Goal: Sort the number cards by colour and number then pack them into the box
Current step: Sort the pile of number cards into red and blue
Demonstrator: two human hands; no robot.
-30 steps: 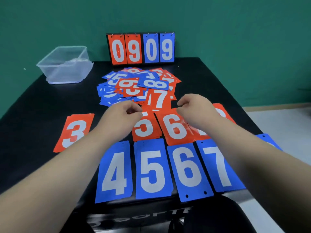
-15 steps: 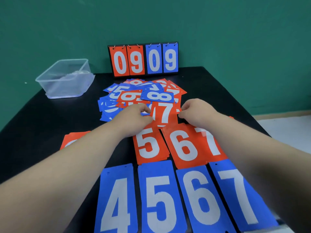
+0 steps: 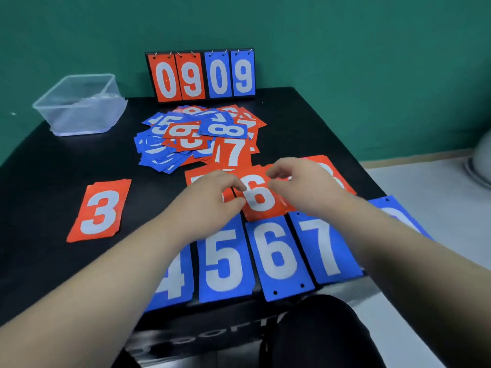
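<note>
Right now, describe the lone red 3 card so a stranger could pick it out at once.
Start at the black table and find the clear plastic box at its far left corner. Come toward the near edge: the red 3 card lies flat by itself, left of the left hand. Every other red card overlaps or touches a neighbour.

Single head-worn wide-angle view, looking forward and down from behind and above the left hand point(image 3: 210, 200) and right hand point(image 3: 305, 187), both close at centre frame, black table point(image 3: 53, 181) stretching beyond them, green wall point(image 3: 345, 49) farthest back.
</note>
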